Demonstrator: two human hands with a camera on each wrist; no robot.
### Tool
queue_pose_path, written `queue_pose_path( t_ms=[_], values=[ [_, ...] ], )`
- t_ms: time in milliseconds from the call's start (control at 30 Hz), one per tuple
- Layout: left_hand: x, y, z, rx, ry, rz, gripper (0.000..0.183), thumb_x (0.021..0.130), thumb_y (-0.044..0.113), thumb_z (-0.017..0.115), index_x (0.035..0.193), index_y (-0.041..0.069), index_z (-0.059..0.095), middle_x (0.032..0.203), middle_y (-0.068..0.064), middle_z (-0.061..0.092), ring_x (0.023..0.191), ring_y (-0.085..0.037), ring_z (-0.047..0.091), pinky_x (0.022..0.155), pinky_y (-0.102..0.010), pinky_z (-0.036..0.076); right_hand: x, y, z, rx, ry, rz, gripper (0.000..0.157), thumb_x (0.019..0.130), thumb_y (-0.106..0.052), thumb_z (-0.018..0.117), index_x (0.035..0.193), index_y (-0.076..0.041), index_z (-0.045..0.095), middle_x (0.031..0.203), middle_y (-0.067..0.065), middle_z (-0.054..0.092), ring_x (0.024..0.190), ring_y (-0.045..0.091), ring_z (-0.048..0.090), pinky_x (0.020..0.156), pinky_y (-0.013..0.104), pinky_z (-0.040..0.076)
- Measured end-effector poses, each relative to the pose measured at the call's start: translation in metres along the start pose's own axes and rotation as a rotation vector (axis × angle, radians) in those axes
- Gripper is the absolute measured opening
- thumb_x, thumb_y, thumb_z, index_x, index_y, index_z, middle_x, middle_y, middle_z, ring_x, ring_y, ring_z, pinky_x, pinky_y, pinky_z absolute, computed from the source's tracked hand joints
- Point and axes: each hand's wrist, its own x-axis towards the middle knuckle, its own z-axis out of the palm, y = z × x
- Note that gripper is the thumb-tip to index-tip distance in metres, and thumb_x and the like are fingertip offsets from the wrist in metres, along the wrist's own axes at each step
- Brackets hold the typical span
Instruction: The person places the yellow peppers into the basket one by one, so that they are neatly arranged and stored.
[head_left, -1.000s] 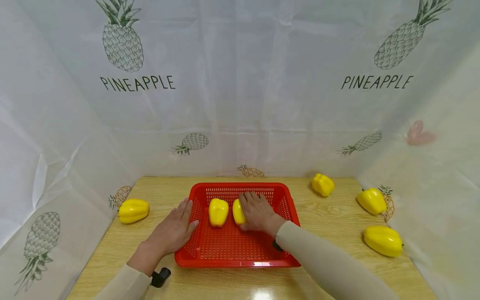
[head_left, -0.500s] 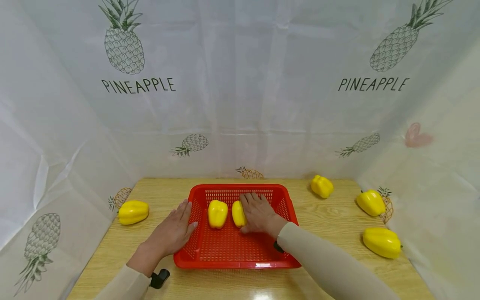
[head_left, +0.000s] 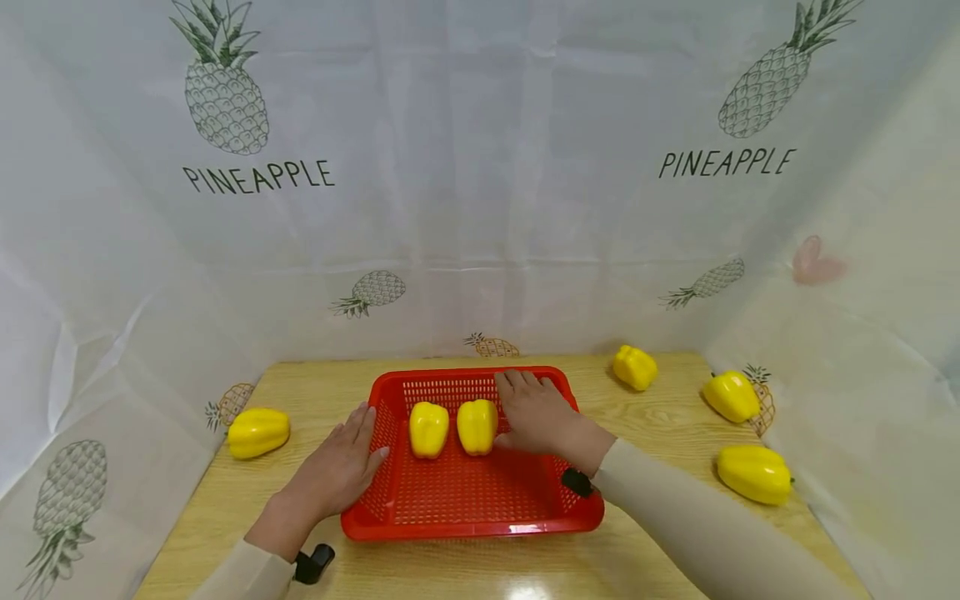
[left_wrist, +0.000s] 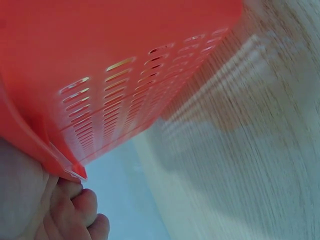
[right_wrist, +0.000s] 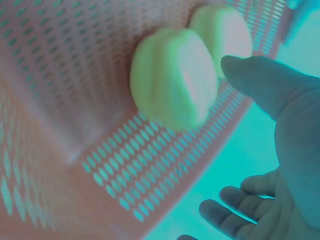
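A red perforated plastic basket [head_left: 472, 531] stands on the table with two yellow bell peppers inside, a left one [head_left: 429, 430] and a right one [head_left: 477, 427], side by side. My left hand [head_left: 337, 458] rests at the basket's left rim, fingers straight, thumb over the edge. In the left wrist view its fingertips show under the rim of the basket wall [left_wrist: 115, 35]. Over the basket's right part, my right hand [head_left: 543, 417] has its fingers spread and holds nothing. The right wrist view shows the nearer pepper [right_wrist: 172, 80] standing apart from the palm, thumb toward the farther one [right_wrist: 220, 30].
One yellow bell pepper [head_left: 258, 432] lies on the wooden table [head_left: 420, 575] at left. Three more are at right: one at the back [head_left: 635, 367], one by the side curtain [head_left: 731, 396], one nearer [head_left: 754, 474]. A pineapple-print curtain [head_left: 465, 208] encloses the table.
My right hand has let go of the right pepper and shifted to the right, uncovering it. The left hand stays at the basket rim. The head view has shifted slightly.
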Motion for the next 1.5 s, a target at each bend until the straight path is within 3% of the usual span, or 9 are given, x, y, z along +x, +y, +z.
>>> queue_pose_path(
  t_ms=[167, 333, 633, 767, 867, 967, 1067, 1267, 1500],
  values=[
    [0.001, 0.000, -0.002, -0.008, 0.001, 0.001, 0.075, 0.111, 0.036, 0.051, 0.163, -0.010, 0.023, 0.170, -0.031, 0.023, 0.158, -0.047, 0.026, 0.126, -0.064, 0.029, -0.020, 0.025, -0.014, 0.021, 0.106, 0.030, 0.098, 0.090, -0.052, 0.081, 0.158, 0.005, 0.038, 0.154, 0.024, 0.050, 0.140, 0.042, 0.052, 0.110, 0.062, 0.049],
    [0.003, 0.001, -0.004, -0.015, 0.001, 0.008, 0.075, 0.111, 0.036, 0.052, 0.163, -0.011, 0.024, 0.170, -0.031, 0.023, 0.158, -0.047, 0.026, 0.126, -0.063, 0.029, -0.043, 0.060, -0.013, -0.014, 0.266, 0.067, 0.090, 0.090, -0.043, 0.084, 0.151, 0.009, 0.045, 0.145, 0.027, 0.057, 0.133, 0.044, 0.058, 0.104, 0.064, 0.053],
    [0.001, 0.000, -0.001, -0.026, -0.011, -0.004, 0.075, 0.112, 0.036, 0.050, 0.163, -0.010, 0.021, 0.171, -0.031, 0.020, 0.159, -0.047, 0.024, 0.126, -0.064, 0.027, -0.102, 0.113, 0.018, -0.097, 0.481, 0.166, 0.074, 0.085, -0.033, 0.088, 0.136, 0.010, 0.056, 0.128, 0.030, 0.063, 0.117, 0.049, 0.062, 0.092, 0.064, 0.055],
    [-0.002, -0.001, 0.000, -0.028, -0.011, -0.007, 0.074, 0.113, 0.036, 0.049, 0.164, -0.010, 0.020, 0.171, -0.031, 0.020, 0.159, -0.047, 0.024, 0.126, -0.064, 0.027, -0.130, 0.131, 0.035, -0.104, 0.548, 0.285, 0.072, 0.083, -0.033, 0.088, 0.128, 0.014, 0.057, 0.120, 0.033, 0.063, 0.108, 0.053, 0.061, 0.085, 0.066, 0.053],
    [-0.003, -0.001, 0.000, -0.033, -0.011, -0.011, 0.075, 0.112, 0.036, 0.050, 0.164, -0.009, 0.021, 0.171, -0.031, 0.021, 0.158, -0.047, 0.024, 0.126, -0.065, 0.027, -0.149, 0.143, 0.048, -0.145, 0.585, 0.375, 0.070, 0.078, -0.036, 0.090, 0.114, 0.016, 0.058, 0.107, 0.034, 0.063, 0.091, 0.052, 0.061, 0.070, 0.062, 0.053],
    [-0.003, 0.000, 0.001, -0.040, -0.014, -0.015, 0.075, 0.112, 0.036, 0.051, 0.164, -0.009, 0.020, 0.171, -0.030, 0.021, 0.159, -0.047, 0.024, 0.126, -0.065, 0.027, -0.168, 0.154, 0.061, -0.152, 0.553, 0.478, 0.066, 0.077, -0.041, 0.091, 0.090, 0.011, 0.050, 0.085, 0.029, 0.055, 0.069, 0.047, 0.052, 0.052, 0.053, 0.043],
    [-0.002, 0.001, 0.001, -0.042, -0.015, -0.010, 0.075, 0.112, 0.036, 0.050, 0.164, -0.009, 0.019, 0.172, -0.030, 0.020, 0.159, -0.047, 0.024, 0.126, -0.065, 0.027, -0.185, 0.163, 0.070, -0.111, 0.449, 0.591, 0.070, 0.082, -0.047, 0.087, 0.081, 0.005, 0.041, 0.078, 0.026, 0.047, 0.067, 0.046, 0.047, 0.050, 0.049, 0.036],
    [0.000, 0.003, 0.000, -0.040, -0.005, 0.000, 0.074, 0.112, 0.034, 0.051, 0.164, -0.010, 0.020, 0.171, -0.030, 0.020, 0.159, -0.047, 0.024, 0.126, -0.064, 0.027, -0.210, 0.179, 0.082, 0.021, 0.241, 0.796, 0.083, 0.090, -0.059, 0.076, 0.101, 0.018, 0.046, 0.095, 0.035, 0.047, 0.091, 0.060, 0.043, 0.068, 0.070, 0.038],
    [0.001, 0.001, 0.000, -0.042, -0.010, -0.007, 0.075, 0.112, 0.035, 0.050, 0.164, -0.010, 0.019, 0.172, -0.031, 0.020, 0.159, -0.047, 0.024, 0.127, -0.064, 0.027, -0.219, 0.188, 0.094, 0.052, 0.151, 0.865, 0.082, 0.093, -0.066, 0.069, 0.088, 0.012, 0.041, 0.083, 0.030, 0.041, 0.079, 0.049, 0.041, 0.064, 0.061, 0.037]
  ],
)
